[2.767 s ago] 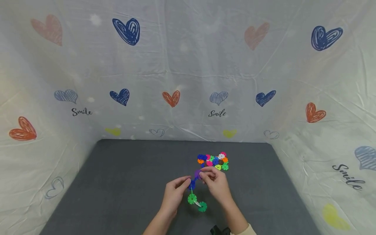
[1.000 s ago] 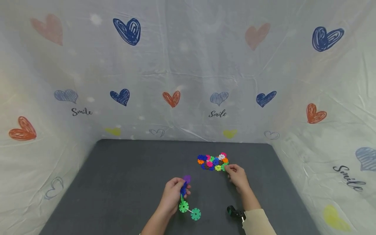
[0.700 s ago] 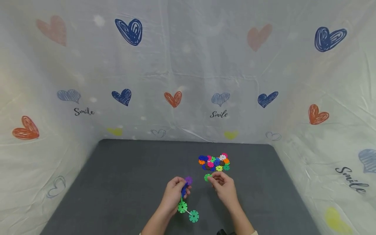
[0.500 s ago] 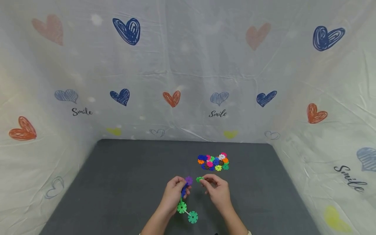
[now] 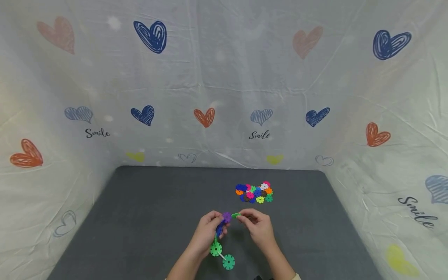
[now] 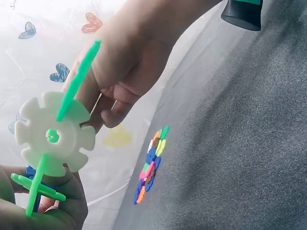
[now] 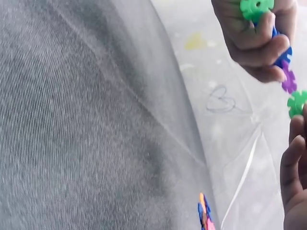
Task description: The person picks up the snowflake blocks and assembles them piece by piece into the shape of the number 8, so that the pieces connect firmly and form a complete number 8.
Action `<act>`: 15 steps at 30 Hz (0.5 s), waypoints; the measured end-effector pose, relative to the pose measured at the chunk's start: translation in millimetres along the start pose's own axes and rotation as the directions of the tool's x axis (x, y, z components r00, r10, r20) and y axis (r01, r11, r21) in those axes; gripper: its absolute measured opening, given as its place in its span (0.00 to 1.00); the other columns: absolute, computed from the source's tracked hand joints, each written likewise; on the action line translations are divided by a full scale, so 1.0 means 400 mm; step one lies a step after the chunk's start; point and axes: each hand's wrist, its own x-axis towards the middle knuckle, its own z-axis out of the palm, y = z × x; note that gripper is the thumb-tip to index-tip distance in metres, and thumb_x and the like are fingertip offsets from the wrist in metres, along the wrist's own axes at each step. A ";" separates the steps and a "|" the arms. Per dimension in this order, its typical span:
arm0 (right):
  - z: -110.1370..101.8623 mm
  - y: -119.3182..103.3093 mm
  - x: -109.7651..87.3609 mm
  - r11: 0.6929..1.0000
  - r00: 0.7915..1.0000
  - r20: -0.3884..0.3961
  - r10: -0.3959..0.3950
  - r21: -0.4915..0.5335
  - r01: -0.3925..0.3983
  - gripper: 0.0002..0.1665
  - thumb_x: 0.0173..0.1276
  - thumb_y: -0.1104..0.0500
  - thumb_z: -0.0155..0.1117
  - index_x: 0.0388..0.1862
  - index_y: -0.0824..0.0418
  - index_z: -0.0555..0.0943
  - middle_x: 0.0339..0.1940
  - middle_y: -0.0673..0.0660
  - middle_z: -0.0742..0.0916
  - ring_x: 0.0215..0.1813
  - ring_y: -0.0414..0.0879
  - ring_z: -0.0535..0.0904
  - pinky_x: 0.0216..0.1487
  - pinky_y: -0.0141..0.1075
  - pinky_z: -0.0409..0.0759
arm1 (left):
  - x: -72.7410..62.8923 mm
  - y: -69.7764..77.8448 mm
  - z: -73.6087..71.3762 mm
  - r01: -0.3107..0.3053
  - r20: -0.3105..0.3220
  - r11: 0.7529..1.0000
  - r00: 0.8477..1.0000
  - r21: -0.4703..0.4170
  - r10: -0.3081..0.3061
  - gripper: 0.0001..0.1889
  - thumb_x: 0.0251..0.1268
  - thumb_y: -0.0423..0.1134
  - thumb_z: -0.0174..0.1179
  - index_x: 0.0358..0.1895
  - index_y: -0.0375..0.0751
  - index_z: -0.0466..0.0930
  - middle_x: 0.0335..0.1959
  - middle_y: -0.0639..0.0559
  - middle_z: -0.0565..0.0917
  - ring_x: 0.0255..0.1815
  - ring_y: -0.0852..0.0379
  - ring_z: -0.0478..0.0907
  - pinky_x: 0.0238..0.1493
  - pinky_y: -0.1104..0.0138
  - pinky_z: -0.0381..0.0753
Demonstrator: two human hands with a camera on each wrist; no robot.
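My left hand [image 5: 204, 234] grips a chain of slotted snowflake discs by its blue discs [image 5: 219, 229]. A purple disc [image 5: 226, 217] sticks out at the top of the chain. From the lower end hang a light green disc [image 5: 216, 249] and a darker green disc [image 5: 229, 262]. Between those two a white disc [image 6: 36, 136] shows face-on in the left wrist view. My right hand [image 5: 259, 230] pinches a single green disc [image 5: 235, 215], held nearly edge-on close to the purple one. In the right wrist view this green disc [image 7: 297, 103] and the purple disc [image 7: 289, 79] are close; contact is unclear.
A pile of loose, mixed-colour discs [image 5: 257, 193] lies on the dark grey table [image 5: 157, 217], beyond my right hand. Behind and at both sides hangs a pale curtain [image 5: 224, 77] printed with hearts. Part of a black device [image 6: 242, 17] shows at the right wrist.
My right hand left the purple disc, reached to the pile, took a green disc and brought it back beside the purple one. My left hand kept the chain, lowering it slightly.
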 end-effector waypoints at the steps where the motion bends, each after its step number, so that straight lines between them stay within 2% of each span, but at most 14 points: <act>1: -0.001 0.010 0.001 1.000 1.000 0.008 -0.016 0.004 0.016 0.04 0.64 0.69 0.70 0.35 0.61 0.87 0.30 0.60 0.89 0.29 0.46 0.84 0.32 0.39 0.85 | 0.000 -0.001 -0.002 0.004 0.000 1.000 1.000 -0.001 -0.004 0.12 0.80 0.38 0.47 0.43 0.31 0.74 0.37 0.41 0.85 0.28 0.60 0.77 0.27 0.72 0.76; 3: 0.000 0.020 0.000 0.998 0.998 0.016 -0.056 0.013 0.056 0.04 0.64 0.70 0.70 0.35 0.62 0.87 0.30 0.60 0.89 0.29 0.47 0.85 0.33 0.38 0.85 | -0.001 0.000 -0.004 0.007 -0.001 1.000 1.000 -0.004 -0.007 0.11 0.80 0.38 0.48 0.43 0.32 0.74 0.38 0.40 0.85 0.28 0.60 0.77 0.27 0.72 0.76; 9: 0.008 0.037 -0.002 0.979 0.982 0.017 -0.188 -0.072 0.189 0.06 0.62 0.71 0.72 0.33 0.62 0.87 0.28 0.58 0.90 0.27 0.40 0.84 0.29 0.33 0.83 | -0.005 0.004 -0.001 -0.022 -0.018 0.999 1.000 0.025 0.023 0.10 0.79 0.37 0.49 0.43 0.32 0.74 0.36 0.41 0.85 0.27 0.59 0.78 0.27 0.72 0.76; 15: 0.008 0.027 -0.005 0.981 0.983 -0.019 -0.180 -0.075 0.178 0.04 0.63 0.63 0.73 0.34 0.53 0.88 0.29 0.50 0.90 0.27 0.43 0.85 0.30 0.33 0.84 | -0.009 0.009 0.005 -0.056 -0.065 0.994 0.996 0.098 0.063 0.10 0.79 0.37 0.50 0.42 0.31 0.74 0.34 0.43 0.85 0.25 0.58 0.77 0.24 0.71 0.76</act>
